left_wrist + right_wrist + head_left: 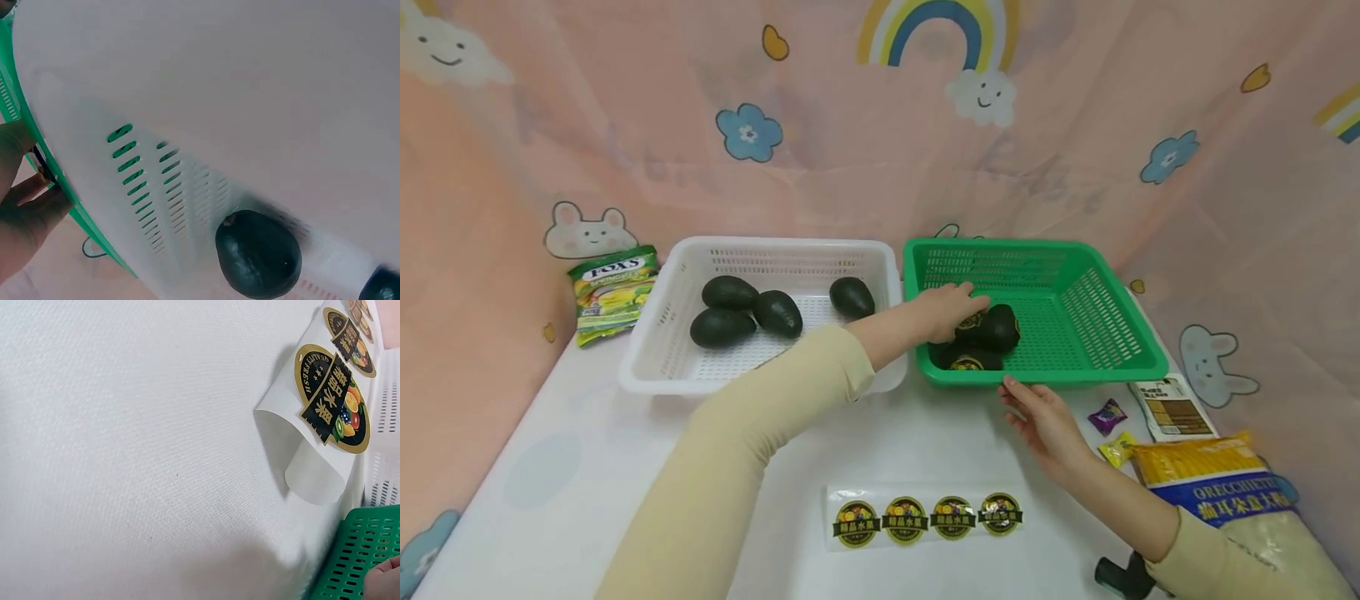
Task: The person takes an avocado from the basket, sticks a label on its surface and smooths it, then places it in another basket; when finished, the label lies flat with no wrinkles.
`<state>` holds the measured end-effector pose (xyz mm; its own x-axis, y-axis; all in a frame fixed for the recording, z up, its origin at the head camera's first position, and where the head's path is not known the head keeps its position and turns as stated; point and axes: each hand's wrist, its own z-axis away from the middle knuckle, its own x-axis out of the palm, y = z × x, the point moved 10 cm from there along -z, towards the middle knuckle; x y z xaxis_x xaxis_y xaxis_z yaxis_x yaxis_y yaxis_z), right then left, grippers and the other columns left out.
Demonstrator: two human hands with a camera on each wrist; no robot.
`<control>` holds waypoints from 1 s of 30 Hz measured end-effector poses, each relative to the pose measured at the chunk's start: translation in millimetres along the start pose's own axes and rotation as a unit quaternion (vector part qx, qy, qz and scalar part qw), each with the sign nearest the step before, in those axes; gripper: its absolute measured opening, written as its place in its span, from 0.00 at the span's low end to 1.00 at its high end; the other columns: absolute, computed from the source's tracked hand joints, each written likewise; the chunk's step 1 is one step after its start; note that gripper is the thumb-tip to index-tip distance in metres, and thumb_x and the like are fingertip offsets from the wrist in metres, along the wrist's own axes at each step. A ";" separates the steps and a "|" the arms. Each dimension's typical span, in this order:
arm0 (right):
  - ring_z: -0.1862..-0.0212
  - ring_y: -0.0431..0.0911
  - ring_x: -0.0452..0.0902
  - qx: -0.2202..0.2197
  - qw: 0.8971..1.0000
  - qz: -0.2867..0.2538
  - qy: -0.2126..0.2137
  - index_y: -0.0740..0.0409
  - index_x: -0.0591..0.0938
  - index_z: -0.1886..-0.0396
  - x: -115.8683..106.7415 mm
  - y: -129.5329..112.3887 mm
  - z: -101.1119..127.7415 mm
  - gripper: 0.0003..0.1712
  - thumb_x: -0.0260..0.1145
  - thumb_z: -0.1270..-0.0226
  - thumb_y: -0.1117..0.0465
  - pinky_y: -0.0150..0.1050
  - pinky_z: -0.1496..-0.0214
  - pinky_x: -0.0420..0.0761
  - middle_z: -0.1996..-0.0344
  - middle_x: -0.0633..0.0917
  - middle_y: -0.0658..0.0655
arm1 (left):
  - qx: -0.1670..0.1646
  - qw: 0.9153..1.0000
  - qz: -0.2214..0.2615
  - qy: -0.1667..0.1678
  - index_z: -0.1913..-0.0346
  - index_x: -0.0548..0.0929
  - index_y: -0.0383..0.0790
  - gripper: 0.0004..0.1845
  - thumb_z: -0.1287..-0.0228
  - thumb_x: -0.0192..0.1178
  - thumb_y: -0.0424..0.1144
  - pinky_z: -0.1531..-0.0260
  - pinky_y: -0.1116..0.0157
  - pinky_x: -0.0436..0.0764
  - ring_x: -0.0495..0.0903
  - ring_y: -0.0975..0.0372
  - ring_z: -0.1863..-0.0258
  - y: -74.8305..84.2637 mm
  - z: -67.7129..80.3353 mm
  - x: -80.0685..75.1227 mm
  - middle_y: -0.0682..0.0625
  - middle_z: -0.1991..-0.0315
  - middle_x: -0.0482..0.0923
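Observation:
My left hand point(946, 310) reaches into the left end of the green basket point(1037, 377), gripping a dark avocado point(972, 320) that bears a black-and-gold round sticker. Beneath and beside it lie other dark avocados point(1000, 330), one with a sticker facing up. In the left wrist view, the fingers curl around the dark fruit, mostly hidden behind the basket edges. My right hand point(1047, 425) is at the green basket's front rim, fingertips touching or very near it, fingers loosely bent. The white basket point(688, 387) holds several plain avocados point(778, 314).
A strip of round fruit stickers point(928, 518) lies on the white table, one end curling up in the right wrist view. Candies point(1107, 417), a white-and-brown packet point(1174, 410), a pasta bag point(1225, 492) and a dark object point(1123, 577) are at right. A green candy bag point(615, 293) stands far left.

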<state>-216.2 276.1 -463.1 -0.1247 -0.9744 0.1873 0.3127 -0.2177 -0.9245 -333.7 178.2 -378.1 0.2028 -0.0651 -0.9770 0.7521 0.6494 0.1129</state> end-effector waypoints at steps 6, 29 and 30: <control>0.58 0.38 0.76 0.003 1.000 -0.002 -0.006 0.57 0.73 0.54 1.8 0.4 -0.1 0.13 0.62 0.28 0.54 0.32 0.55 0.77 0.65 0.82 0.46 | -0.019 0.999 0.007 -0.030 0.23 0.54 0.45 0.42 0.35 0.65 0.47 0.36 0.60 0.67 0.60 0.50 0.30 -11.0 5.3 6.7 0.43 0.26 0.54; 0.60 0.39 0.75 -0.009 0.998 -0.057 -0.022 0.54 0.76 0.61 5.5 4.4 0.5 0.07 0.59 0.26 0.55 0.31 0.59 0.77 0.67 0.82 0.47 | -0.041 0.787 0.615 0.009 0.46 0.82 0.34 0.20 0.26 0.53 0.48 0.58 0.63 0.83 0.83 0.61 0.58 -14.9 175.5 85.3 0.46 0.57 0.84; 0.60 0.39 0.75 -0.009 0.998 -0.061 -0.023 0.54 0.76 0.61 6.1 4.4 0.9 0.07 0.59 0.26 0.55 0.31 0.59 0.77 0.67 0.82 0.47 | -0.070 0.755 0.652 0.011 0.44 0.79 0.32 0.24 0.26 0.52 0.51 0.57 0.62 0.83 0.83 0.59 0.56 -22.4 181.3 97.0 0.45 0.55 0.83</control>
<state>-214.7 269.1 -465.7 -0.1176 -0.9425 0.3128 0.2800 -0.3336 -0.9002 -217.2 20.0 -442.6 0.7020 0.7099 -0.0559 -0.1509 0.2250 0.9626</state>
